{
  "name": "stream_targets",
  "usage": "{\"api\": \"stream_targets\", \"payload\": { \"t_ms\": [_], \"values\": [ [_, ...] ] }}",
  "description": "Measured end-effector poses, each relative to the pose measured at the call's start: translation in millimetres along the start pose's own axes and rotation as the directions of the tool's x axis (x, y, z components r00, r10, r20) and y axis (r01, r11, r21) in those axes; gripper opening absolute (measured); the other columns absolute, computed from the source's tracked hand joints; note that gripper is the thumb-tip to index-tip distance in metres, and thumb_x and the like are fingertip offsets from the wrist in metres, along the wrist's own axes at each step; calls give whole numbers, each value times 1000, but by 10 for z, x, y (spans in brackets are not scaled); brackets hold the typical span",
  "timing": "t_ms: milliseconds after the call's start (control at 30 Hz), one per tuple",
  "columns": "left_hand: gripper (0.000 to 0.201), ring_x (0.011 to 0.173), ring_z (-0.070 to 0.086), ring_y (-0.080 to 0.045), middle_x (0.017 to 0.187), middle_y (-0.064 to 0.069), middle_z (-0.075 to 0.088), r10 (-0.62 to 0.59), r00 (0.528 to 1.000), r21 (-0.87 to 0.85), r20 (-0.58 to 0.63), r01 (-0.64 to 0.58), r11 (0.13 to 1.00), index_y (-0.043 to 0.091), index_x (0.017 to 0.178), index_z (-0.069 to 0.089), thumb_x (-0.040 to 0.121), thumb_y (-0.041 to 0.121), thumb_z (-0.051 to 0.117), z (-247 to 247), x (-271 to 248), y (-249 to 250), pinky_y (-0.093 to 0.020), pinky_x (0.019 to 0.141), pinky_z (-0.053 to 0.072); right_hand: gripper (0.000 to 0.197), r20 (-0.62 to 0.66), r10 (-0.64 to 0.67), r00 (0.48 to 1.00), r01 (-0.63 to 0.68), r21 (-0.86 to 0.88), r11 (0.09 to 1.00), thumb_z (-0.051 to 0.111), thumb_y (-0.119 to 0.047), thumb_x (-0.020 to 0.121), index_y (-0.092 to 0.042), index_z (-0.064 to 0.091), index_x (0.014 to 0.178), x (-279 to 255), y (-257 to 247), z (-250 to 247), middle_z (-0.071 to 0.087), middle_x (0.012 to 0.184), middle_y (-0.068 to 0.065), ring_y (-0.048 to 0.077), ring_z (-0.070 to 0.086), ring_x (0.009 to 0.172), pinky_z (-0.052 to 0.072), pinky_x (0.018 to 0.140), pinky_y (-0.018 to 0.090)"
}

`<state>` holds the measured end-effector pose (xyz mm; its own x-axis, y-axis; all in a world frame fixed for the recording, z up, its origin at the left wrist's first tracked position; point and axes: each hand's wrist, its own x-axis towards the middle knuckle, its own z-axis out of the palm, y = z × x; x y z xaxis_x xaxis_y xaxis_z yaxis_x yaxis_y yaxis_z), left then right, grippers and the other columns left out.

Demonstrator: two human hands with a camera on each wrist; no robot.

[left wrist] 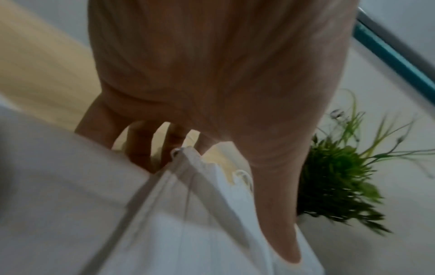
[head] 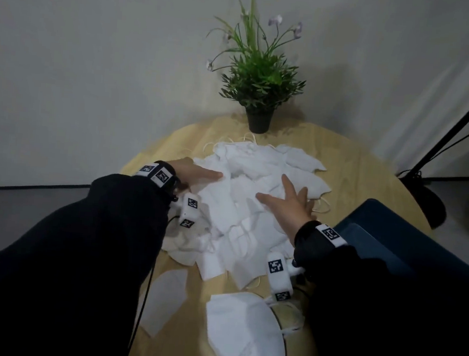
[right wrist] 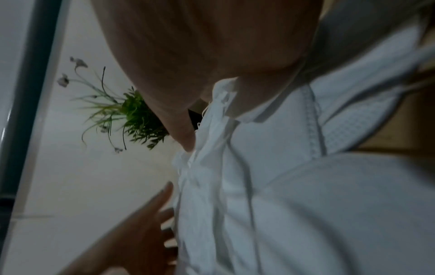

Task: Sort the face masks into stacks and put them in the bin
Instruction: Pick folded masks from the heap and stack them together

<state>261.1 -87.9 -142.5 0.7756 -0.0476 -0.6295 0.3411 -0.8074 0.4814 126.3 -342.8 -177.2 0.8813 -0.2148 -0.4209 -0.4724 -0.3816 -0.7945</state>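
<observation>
A loose pile of white face masks (head: 243, 195) covers the middle of the round wooden table (head: 368, 171). My left hand (head: 208, 174) lies at the pile's left edge, fingers straight and touching the masks; the left wrist view shows its fingers (left wrist: 141, 141) reaching down behind a mask (left wrist: 70, 186). My right hand (head: 287, 199) rests on the pile's right side with fingers spread, holding nothing. In the right wrist view the masks (right wrist: 306, 186) fill the space under that hand (right wrist: 200, 46). A dark blue bin (head: 386, 226) stands at the right of the table.
A folded cup-type mask (head: 243, 333) and a flat mask (head: 165, 298) lie apart at the near edge. A potted plant (head: 260, 81) stands at the back of the table. A black lamp stand (head: 425, 204) stands on the floor to the right.
</observation>
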Motion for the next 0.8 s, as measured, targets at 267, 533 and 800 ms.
{"api": "stream_targets", "payload": {
  "t_ms": [267, 533, 800],
  "values": [
    [85, 114, 72, -37, 120, -11, 76, 254, 941, -236, 224, -201, 951, 18, 129, 68, 58, 51, 100, 566, -233, 369, -61, 103, 53, 87, 80, -29, 996, 43, -170, 984, 65, -46, 93, -47, 13, 164, -107, -38, 197, -15, 175, 4, 36, -24, 157, -13, 125, 57],
    [65, 96, 61, -10, 114, 5, 57, 363, 928, -156, 80, -348, 924, 25, 130, 44, 84, 0, 83, 752, -466, 514, -16, 58, 53, 84, 21, -120, 993, 119, 22, 993, 66, -42, 91, -45, 22, 162, -265, -75, 247, -3, 175, 0, 26, -11, 161, -8, 126, 57],
    [112, 128, 56, -17, 143, 10, 57, 448, 894, 61, -28, -446, 893, 32, 152, 38, 56, 31, 96, 228, -812, 591, -42, 111, 47, 70, -54, -216, 975, 218, 424, 879, 66, -29, 91, -40, 42, 155, -550, -253, 161, 41, 155, -11, 8, 38, 141, 35, 116, 35]
  ]
}}
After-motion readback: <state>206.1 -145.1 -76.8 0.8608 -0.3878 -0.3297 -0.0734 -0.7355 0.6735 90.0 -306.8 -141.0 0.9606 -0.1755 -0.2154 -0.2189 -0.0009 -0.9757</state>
